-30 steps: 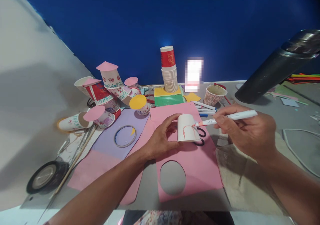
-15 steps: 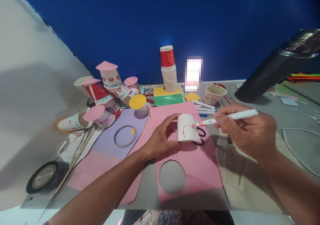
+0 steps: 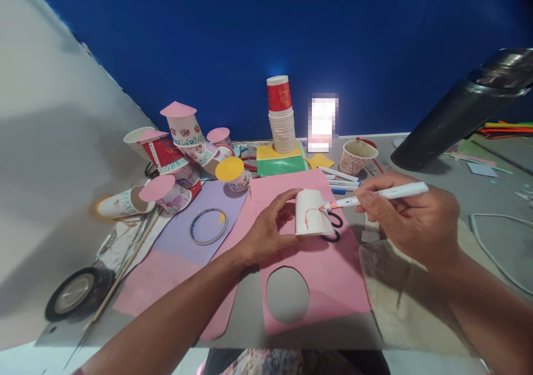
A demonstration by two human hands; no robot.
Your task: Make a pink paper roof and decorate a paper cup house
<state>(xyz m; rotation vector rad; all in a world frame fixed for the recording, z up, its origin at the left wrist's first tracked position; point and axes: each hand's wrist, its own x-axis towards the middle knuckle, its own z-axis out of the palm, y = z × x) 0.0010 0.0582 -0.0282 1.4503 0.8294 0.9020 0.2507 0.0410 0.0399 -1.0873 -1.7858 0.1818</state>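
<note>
A white paper cup [image 3: 308, 206] is upside down above a pink sheet [image 3: 333, 286] with a round hole cut in it. My left hand [image 3: 270, 225] grips the cup from the left, thumb low and fingers behind. A red-orange curved line runs across the cup's side. In my right hand [image 3: 412, 219] is a white marker [image 3: 391, 192], its reddish tip at the cup's right side, on or very close to the line. Black scissor handles [image 3: 335, 219] show just right of the cup; the blades are hidden.
Decorated paper cups with pink and yellow paper tops [image 3: 230, 169] stand at left. Behind are a cup stack [image 3: 282, 131], a bright phone-like screen [image 3: 323, 122] and several markers [image 3: 343, 191]. A patterned cup [image 3: 358, 157] and a dark flask [image 3: 453, 114] stand right. Tape rolls [image 3: 70, 297] lie left.
The marker tip has shifted very slightly left along the red-orange line on the cup. My left hand and the cup have stayed in place.
</note>
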